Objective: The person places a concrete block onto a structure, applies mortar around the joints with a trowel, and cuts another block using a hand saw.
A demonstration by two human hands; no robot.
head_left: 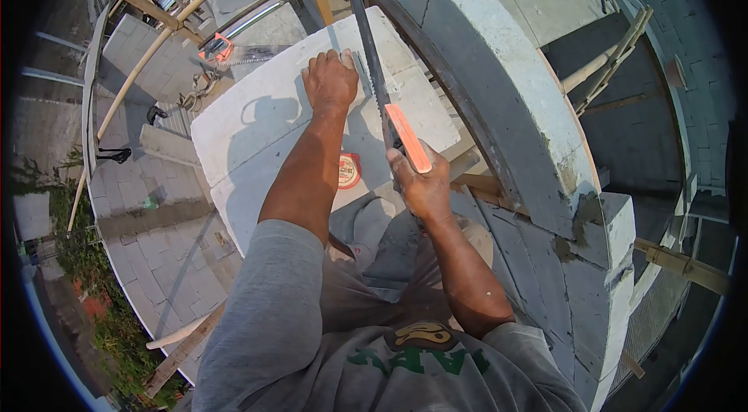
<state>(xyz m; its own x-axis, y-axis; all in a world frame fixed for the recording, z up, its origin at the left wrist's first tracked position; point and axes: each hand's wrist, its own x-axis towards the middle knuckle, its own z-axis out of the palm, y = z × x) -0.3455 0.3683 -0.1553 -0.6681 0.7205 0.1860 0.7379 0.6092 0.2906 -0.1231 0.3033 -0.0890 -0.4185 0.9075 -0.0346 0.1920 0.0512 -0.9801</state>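
My right hand (423, 184) is wrapped round the orange and black handle of a hand saw (409, 137). The saw's long dark blade points up and away, with its teeth beside the right part of a pale block (265, 131). On top of that block, near its far edge, my left hand (330, 83) presses down with fingers curled over something thin that I cannot make out. A red and white round tape measure (349, 170) lies on the block, right of my left forearm.
A curved block wall (499, 45) runs along the right. A second orange-handled saw (218, 48) and a metal bar (253, 16) lie at the upper left. Bamboo poles (148, 57) stand at the left, and a lower block surface (148, 256) drops away there.
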